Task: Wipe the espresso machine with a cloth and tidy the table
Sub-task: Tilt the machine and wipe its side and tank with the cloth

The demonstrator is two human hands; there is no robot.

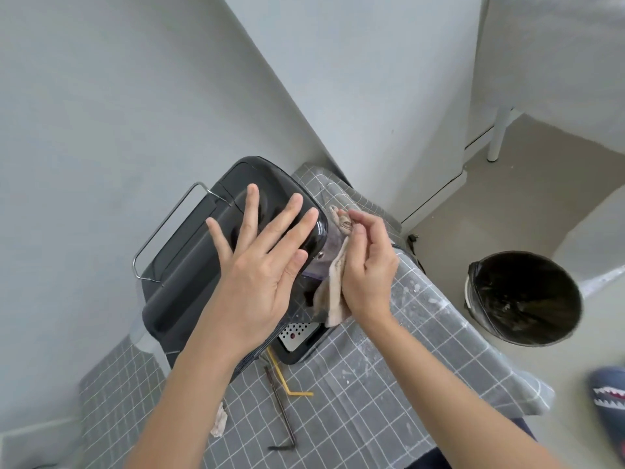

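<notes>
A black espresso machine (189, 262) stands on a table with a grey grid-patterned cloth (389, 377), close to the wall. My left hand (260, 265) lies flat on the machine's top, fingers spread. My right hand (367, 262) holds a beige cloth (333, 299) pressed against the machine's right side. The machine's perforated drip tray (297, 336) shows below my left wrist. Much of the machine's front is hidden under my arms.
A yellow bent straw (287, 384), a dark bent straw (284, 418) and a crumpled scrap (220, 423) lie on the table in front of the machine. A bin with a black liner (524, 296) stands on the floor to the right. A wire handle (165, 228) juts from the machine's left.
</notes>
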